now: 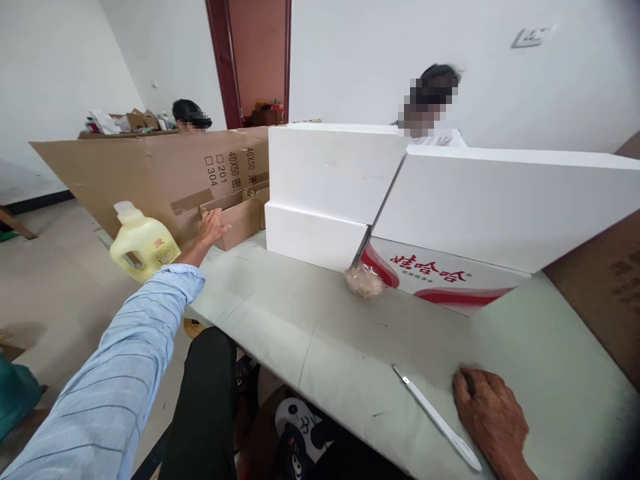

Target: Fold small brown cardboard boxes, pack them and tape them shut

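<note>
At the left end of the table, my left hand [214, 225] reaches out with its fingers apart, at the near upper corner of a small open cardboard box [243, 221]. My right hand [493, 417] rests knuckles up on the tabletop, fingers curled under. A small dark spot shows by its thumb; whatever the fingers hold, if anything, is hidden. Just left of that hand lies a slim white scalpel-like knife [435, 415], its thin tip pointing away from me. The inside of the small box cannot be made out.
White boxes [320, 173] stand stacked across the table [320, 320], one with red printing [435, 270]. A clear plastic bundle [365, 280] sits before them. Left are a large carton [185, 167] and a yellow jug [145, 243]. Two people [430, 100] are behind the boxes.
</note>
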A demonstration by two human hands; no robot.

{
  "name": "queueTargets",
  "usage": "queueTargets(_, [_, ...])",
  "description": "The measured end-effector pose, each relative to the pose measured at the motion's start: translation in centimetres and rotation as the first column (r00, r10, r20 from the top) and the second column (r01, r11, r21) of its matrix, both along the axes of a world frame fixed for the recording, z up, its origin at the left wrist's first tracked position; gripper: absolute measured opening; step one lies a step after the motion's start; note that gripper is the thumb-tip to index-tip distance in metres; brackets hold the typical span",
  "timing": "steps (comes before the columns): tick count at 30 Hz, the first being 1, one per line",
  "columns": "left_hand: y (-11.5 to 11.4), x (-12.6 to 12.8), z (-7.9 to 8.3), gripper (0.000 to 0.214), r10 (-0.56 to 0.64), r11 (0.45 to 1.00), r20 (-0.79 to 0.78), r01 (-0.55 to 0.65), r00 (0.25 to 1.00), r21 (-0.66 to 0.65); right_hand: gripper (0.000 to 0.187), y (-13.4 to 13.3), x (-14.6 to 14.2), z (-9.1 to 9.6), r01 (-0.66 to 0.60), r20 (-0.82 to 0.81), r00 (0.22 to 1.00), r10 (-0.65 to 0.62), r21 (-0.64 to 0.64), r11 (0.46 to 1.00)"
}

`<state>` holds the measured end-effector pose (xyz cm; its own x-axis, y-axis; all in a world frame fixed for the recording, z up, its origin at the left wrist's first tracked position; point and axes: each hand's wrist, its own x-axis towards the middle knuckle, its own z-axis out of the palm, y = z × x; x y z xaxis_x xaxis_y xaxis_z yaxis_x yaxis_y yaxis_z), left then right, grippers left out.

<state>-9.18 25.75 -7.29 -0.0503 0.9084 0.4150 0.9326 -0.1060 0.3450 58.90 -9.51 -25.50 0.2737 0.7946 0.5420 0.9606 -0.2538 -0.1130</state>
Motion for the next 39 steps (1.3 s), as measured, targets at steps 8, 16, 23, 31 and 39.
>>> queueTargets(8, [-3.6, -0.8, 0.6, 0.018, 0.136, 0.991, 0.000, -0.136, 0.991, -0.003, 0.044, -0.2, -0.1, -0.2, 0.021, 0.066, 0.998, -0.020, -0.012, 1.000])
queueTargets(16, [-17.4, -2.0, -2.3, 0.014, -0.074, 0.983, 0.018, 0.070, 0.997, 0.167, 0.044, -0.2, -0.8, 0.2, 0.020, -0.050, 0.999, -0.022, -0.032, 0.999])
queueTargets(23, [-26.3, 2.3, -3.5, 0.018, -0.341, 0.918, 0.153, 0.294, 0.927, 0.268, 0.040, 0.1, -2.0, 2.6, -0.032, -0.416, 0.907, 0.066, 0.089, 0.996])
queueTargets(31, [-27.9, 7.3, -0.2, 0.036, -0.318, 0.883, 0.755, 0.469, 0.574, 0.016, 0.073, -1.6, -13.3, 7.8, -0.567, -0.735, 0.482, 0.477, 0.153, 0.809])
queueTargets(39, [-26.9, 11.9, -4.7, 0.062, -0.051, 0.736, 0.903, 0.627, 0.427, -0.255, 0.070, -6.4, -19.7, 13.4, -0.669, -0.797, 0.334, 0.503, 0.175, 0.722])
